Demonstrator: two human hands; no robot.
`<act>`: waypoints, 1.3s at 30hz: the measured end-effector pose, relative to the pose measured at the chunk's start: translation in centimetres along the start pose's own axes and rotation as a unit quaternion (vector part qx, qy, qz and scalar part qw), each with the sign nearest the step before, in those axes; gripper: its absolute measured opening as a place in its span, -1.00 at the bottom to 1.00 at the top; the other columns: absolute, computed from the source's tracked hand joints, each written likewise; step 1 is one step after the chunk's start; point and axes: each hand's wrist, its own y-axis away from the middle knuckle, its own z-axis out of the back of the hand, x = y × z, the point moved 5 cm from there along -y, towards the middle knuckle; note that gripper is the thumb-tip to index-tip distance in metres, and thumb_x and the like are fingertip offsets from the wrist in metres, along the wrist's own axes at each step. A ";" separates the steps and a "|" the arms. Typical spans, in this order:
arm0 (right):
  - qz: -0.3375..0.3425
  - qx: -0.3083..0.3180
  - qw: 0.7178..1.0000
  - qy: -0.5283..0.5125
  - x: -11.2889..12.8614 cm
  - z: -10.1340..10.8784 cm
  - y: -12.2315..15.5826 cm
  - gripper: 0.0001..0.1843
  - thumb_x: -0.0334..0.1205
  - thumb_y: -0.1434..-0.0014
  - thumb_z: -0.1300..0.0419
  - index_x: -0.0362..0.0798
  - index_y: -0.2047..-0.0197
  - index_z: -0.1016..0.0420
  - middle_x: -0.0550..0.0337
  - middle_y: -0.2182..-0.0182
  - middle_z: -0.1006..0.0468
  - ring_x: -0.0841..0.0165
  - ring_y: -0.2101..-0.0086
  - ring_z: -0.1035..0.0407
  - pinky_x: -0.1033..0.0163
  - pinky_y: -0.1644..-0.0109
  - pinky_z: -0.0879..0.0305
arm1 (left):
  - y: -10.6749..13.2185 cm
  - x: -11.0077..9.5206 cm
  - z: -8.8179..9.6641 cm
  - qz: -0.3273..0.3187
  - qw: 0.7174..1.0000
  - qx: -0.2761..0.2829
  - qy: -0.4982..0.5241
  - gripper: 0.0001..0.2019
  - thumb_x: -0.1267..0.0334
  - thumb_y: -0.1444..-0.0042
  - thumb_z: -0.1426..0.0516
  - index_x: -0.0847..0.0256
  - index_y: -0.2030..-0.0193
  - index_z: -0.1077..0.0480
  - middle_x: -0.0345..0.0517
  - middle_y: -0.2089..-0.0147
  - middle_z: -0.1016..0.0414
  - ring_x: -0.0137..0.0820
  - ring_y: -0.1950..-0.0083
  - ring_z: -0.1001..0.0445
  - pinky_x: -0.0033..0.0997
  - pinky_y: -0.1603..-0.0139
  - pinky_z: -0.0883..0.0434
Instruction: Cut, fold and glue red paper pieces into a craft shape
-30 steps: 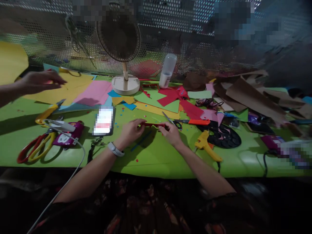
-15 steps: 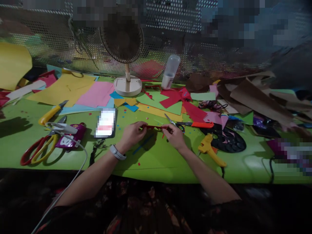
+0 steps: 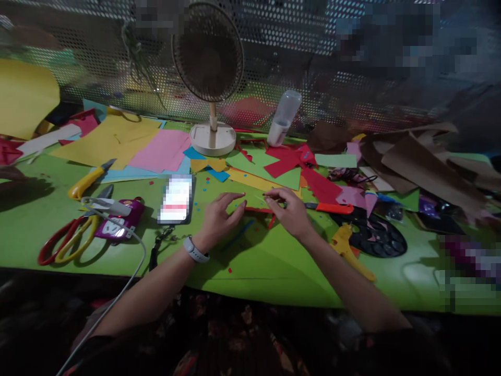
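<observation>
My left hand [image 3: 221, 216] is held over the green table [image 3: 250, 263], its thumb and forefinger apart with nothing between them. Across from it, my right hand [image 3: 290, 211] has its fingers bent and the thumb and forefinger tips close to each other; I make out nothing held there. A narrow red paper strip [image 3: 258, 210] lies between and below the hands, with a red end [image 3: 271, 221] hanging toward me. Just left of the right fingertips is a thin light-green strip [image 3: 258, 198]. A blue strip [image 3: 238, 235] rests below my left hand.
A phone [image 3: 176, 201], purple power socket [image 3: 121, 219] and large scissors [image 3: 66, 243] lie left. Right are an orange-handled cutter [image 3: 334, 208], yellow glue gun [image 3: 348, 248] and black palette [image 3: 379, 240]. A fan [image 3: 213, 141], bottle [image 3: 284, 117] and coloured paper stand or lie behind.
Both hands pinched the red strip; now my left fingers have let go and spread, and the strip lies lower between the hands. The view has shifted slightly left.
</observation>
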 end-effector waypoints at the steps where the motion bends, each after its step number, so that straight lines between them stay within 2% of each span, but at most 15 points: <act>1: 0.019 0.018 1.000 0.008 0.7 -0.7 -1.3 -0.83 -0.16 -0.18 -0.16 -0.02 0.22 -0.53 0.13 0.22 -0.53 0.31 0.26 -0.42 0.18 0.11 -0.34 | 0.0 -0.2 0.2 -0.005 1.000 -0.018 0.024 -0.79 0.19 -0.22 -0.11 0.17 0.08 -0.47 0.01 0.09 -0.57 -0.27 0.06 -0.51 -0.24 0.05 -0.43; 4: 0.071 0.063 0.993 0.069 1.7 -4.1 -6.5 -0.82 -0.23 -0.19 -0.14 -0.04 0.19 -0.54 0.11 0.19 -0.55 0.32 0.27 -0.43 0.18 0.10 -0.34 | 0.1 -0.6 0.6 -0.024 0.997 -0.045 0.065 -0.85 0.26 -0.22 -0.09 0.17 0.14 -0.46 -0.01 0.15 -0.57 -0.30 0.10 -0.51 -0.26 0.07 -0.44; 9: 0.102 0.144 0.962 0.207 -0.1 -11.7 -15.1 -0.60 -0.22 -0.12 -0.25 -0.10 -0.05 -0.48 -0.03 -0.02 -0.51 0.14 -0.03 -0.34 0.05 -0.12 -0.22 | 0.4 -0.7 0.6 -0.048 0.994 -0.041 0.087 -0.85 0.31 -0.21 -0.10 0.16 0.12 -0.46 -0.01 0.16 -0.57 -0.28 0.09 -0.51 -0.24 0.06 -0.42; 12: 0.094 0.163 0.949 0.251 -1.4 -14.9 -17.3 -0.48 -0.19 -0.04 -0.33 -0.13 -0.08 -0.46 -0.08 -0.06 -0.48 0.11 -0.05 -0.31 0.07 -0.11 -0.20 | 0.5 -0.4 0.5 -0.038 0.994 -0.033 0.101 -0.84 0.30 -0.21 -0.10 0.17 0.10 -0.46 0.02 0.15 -0.57 -0.26 0.07 -0.50 -0.22 0.05 -0.42; 15: 0.087 0.163 0.946 0.267 -1.7 -15.9 -17.5 -0.67 -0.20 -0.04 -0.31 -0.15 0.11 -0.55 -0.05 0.10 -0.55 0.14 0.04 -0.35 0.11 -0.04 -0.23 | 0.1 0.2 0.4 -0.001 0.991 -0.033 0.130 -0.85 0.27 -0.21 -0.11 0.17 0.14 -0.47 0.02 0.16 -0.57 -0.26 0.09 -0.50 -0.21 0.04 -0.41; 17: 0.094 0.134 0.950 0.265 -1.1 -14.9 -16.7 -0.78 -0.21 -0.08 -0.26 -0.14 0.21 -0.55 -0.01 0.19 -0.57 0.18 0.12 -0.38 0.12 0.00 -0.25 | -0.5 1.3 0.7 0.057 0.980 -0.059 0.182 -0.86 0.23 -0.20 -0.12 0.17 0.16 -0.47 0.00 0.15 -0.57 -0.28 0.10 -0.51 -0.22 0.03 -0.42; 19: 0.140 0.069 0.953 0.259 0.2 -12.8 -15.0 -0.84 -0.22 -0.13 -0.22 -0.10 0.24 -0.54 0.00 0.18 -0.56 0.18 0.12 -0.37 0.10 -0.03 -0.24 | -1.2 2.9 1.1 0.138 0.946 -0.107 0.273 -0.82 0.20 -0.18 -0.14 0.17 0.11 -0.43 0.01 0.06 -0.55 -0.29 0.03 -0.50 -0.22 -0.01 -0.42; 21: 0.223 0.003 0.939 0.263 2.1 -10.4 -12.2 -0.86 -0.26 -0.18 -0.16 -0.07 0.22 -0.53 -0.03 0.03 -0.51 0.14 -0.01 -0.30 0.05 -0.12 -0.17 | -1.8 4.8 1.2 0.222 0.879 -0.149 0.395 -0.74 0.17 -0.16 -0.16 0.17 0.02 -0.37 0.04 -0.09 -0.48 -0.28 -0.10 -0.46 -0.23 -0.08 -0.41; 23: 0.286 -0.010 0.914 0.287 3.5 -8.9 -8.8 -0.82 -0.28 -0.25 -0.08 -0.05 0.19 -0.52 -0.03 -0.10 -0.43 0.12 -0.14 -0.20 0.00 -0.20 -0.07 | -2.1 6.2 0.7 0.306 0.808 -0.145 0.482 -0.70 0.06 -0.19 -0.11 0.18 0.02 -0.33 0.08 -0.06 -0.50 -0.28 -0.04 -0.50 -0.21 -0.05 -0.43; 25: 0.309 0.002 0.899 0.309 4.1 -8.1 -5.6 -0.77 -0.31 -0.28 -0.04 0.00 0.13 -0.52 0.00 -0.13 -0.42 0.13 -0.15 -0.20 -0.03 -0.20 -0.04 | -2.3 6.4 0.2 0.326 0.783 -0.106 0.519 -0.66 -0.02 -0.19 -0.10 0.18 0.04 -0.34 0.05 0.01 -0.53 -0.29 0.03 -0.54 -0.22 0.00 -0.46; 28: 0.304 0.044 0.896 0.322 4.2 -7.7 -1.9 -0.72 -0.30 -0.29 -0.03 0.02 0.02 -0.49 0.00 -0.17 -0.39 0.13 -0.12 -0.24 -0.03 -0.15 -0.05 | -2.1 5.6 -0.1 0.291 0.794 -0.065 0.530 -0.70 0.09 -0.14 -0.17 0.16 0.04 -0.36 -0.04 0.02 -0.55 -0.35 0.07 -0.54 -0.30 0.03 -0.46; 30: 0.302 0.070 0.900 0.305 4.2 -7.3 -0.2 -0.69 -0.16 -0.27 -0.08 0.02 -0.04 -0.47 0.00 -0.19 -0.37 0.10 -0.11 -0.25 -0.04 -0.14 -0.06 | -1.8 4.9 -0.3 0.265 0.801 -0.045 0.535 -0.70 0.17 -0.13 -0.19 0.16 0.01 -0.36 -0.05 -0.01 -0.55 -0.36 0.05 -0.53 -0.33 0.03 -0.45; 33: 0.280 0.059 0.935 0.211 4.4 -5.3 0.8 -0.66 0.00 -0.22 -0.12 0.03 0.04 -0.51 0.03 -0.09 -0.46 0.12 -0.05 -0.31 -0.03 -0.14 -0.11 | -1.7 4.0 -0.4 0.227 0.802 0.001 0.553 -0.71 0.19 -0.16 -0.17 0.18 -0.01 -0.36 -0.02 -0.04 -0.55 -0.32 0.01 -0.52 -0.31 0.02 -0.44; 37: 0.090 -0.053 0.994 0.012 2.6 -1.5 -0.5 -0.71 -0.03 -0.27 -0.03 0.00 0.25 -0.50 0.08 0.21 -0.54 0.24 0.12 -0.39 0.10 -0.01 -0.28 | -1.7 3.7 -0.9 0.225 0.811 0.101 0.531 -0.69 0.16 -0.12 -0.22 0.19 0.02 -0.38 -0.01 0.13 -0.61 -0.29 0.14 -0.57 -0.30 0.11 -0.47; 39: -0.009 -0.012 0.997 -0.074 1.3 -1.5 -1.3 -0.68 0.04 -0.22 -0.08 -0.02 0.30 -0.49 0.11 0.29 -0.54 0.27 0.22 -0.41 0.16 0.11 -0.33 | -1.5 3.9 -1.3 0.233 0.823 0.136 0.500 -0.70 0.15 -0.07 -0.25 0.21 0.08 -0.43 -0.04 0.22 -0.61 -0.32 0.23 -0.57 -0.34 0.18 -0.48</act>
